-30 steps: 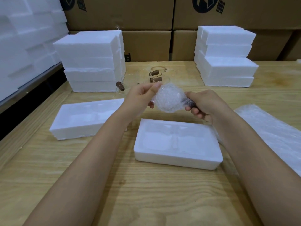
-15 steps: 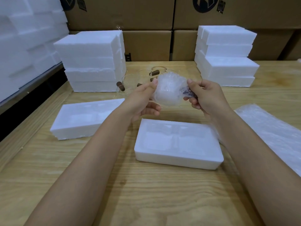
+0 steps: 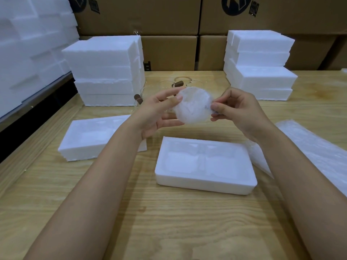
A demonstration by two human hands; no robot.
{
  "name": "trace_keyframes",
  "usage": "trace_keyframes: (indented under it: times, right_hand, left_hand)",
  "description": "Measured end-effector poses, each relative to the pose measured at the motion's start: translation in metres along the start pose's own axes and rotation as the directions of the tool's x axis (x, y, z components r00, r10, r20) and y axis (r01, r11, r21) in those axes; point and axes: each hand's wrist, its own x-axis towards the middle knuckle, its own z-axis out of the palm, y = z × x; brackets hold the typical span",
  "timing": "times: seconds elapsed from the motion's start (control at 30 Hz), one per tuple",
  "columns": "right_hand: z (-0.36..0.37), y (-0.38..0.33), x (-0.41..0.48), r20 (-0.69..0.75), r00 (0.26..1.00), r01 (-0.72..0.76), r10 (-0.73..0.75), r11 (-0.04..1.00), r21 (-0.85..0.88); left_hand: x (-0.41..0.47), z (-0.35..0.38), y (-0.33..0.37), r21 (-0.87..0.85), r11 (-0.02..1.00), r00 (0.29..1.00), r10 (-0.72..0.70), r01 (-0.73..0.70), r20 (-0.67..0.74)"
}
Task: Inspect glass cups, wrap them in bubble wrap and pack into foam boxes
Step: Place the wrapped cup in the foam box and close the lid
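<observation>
You hold the wrapped cup [image 3: 193, 107] up between both hands, above the tabletop [image 3: 169, 231] and just beyond the far edge of the open foam box [image 3: 197, 184]. Your left hand [image 3: 157, 113] has its grip closed on the bundle's left edge, thumb on the near face and fingers behind and beneath. Your right hand [image 3: 240, 111] pinches the right edge the same way, thumb in front. The cup is fully covered in bubble wrap, so its glass cannot be made out, and the inspecting and wrapping of this one look finished or close to it. What seems left for it is tucking any loose end and seating it in the box. Both hollows of the foam box look empty, so by that showing no cup is packed yet and this would be the first into it. Behind your hands several bare glass cups [image 3: 179, 83] with brown handles wait on the tabletop, unwrapped. More bubble wrap [image 3: 315, 152] lies flat to your right, and a matching foam tray [image 3: 90, 143] sits to your left, likely the lid or the next box. The stacks of foam boxes [image 3: 105, 72] at the back suggest most of the job lies ahead.
</observation>
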Motion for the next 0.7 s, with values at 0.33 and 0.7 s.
trace_keyframes:
  times: [0.33, 0.7]
  right_hand:
    - [0.000, -0.003, -0.002, 0.043, 0.999, -0.003, 0.003, 1.000, -0.006]
    - [-0.001, -0.036, -0.007, 0.310, 0.929, -0.191, 0.204, 0.979, -0.072]
  left_hand:
    - [-0.004, -0.008, 0.004, 0.084, 0.994, 0.995, 0.063, -0.068, 0.072]
    - [-0.013, -0.011, 0.033, 0.400, 0.916, 0.975, -0.122, 0.039, 0.184]
